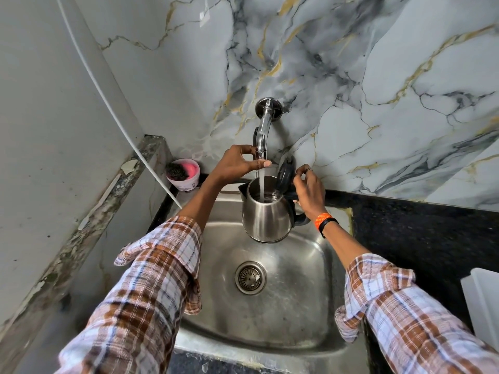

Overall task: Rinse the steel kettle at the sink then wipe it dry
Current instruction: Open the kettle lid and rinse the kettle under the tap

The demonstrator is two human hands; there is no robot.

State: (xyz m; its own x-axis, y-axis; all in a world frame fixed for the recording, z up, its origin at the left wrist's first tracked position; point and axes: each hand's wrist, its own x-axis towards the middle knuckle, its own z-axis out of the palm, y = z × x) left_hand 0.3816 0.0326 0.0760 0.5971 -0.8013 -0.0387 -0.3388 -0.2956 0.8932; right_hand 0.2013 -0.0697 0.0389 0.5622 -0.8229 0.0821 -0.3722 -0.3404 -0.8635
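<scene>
The steel kettle (pixel 266 217) hangs upright above the steel sink (pixel 310 255), directly under the wall tap (pixel 263 130). Its black lid (pixel 285 175) stands open. A stream of water falls from the spout into the kettle's mouth. My right hand (pixel 310 191) grips the black handle on the kettle's right side. My left hand (pixel 239 163) is closed around the tap's spout end and its lever, thumb stretched toward the lid.
A pink tub (pixel 183 174) with a dark scrubber sits on the counter left of the sink. A white hose (pixel 108 103) runs down the left wall. Black granite counter (pixel 418 238) lies to the right, with a white object (pixel 483 300) at its right edge. The drain (pixel 250 278) is mid-basin.
</scene>
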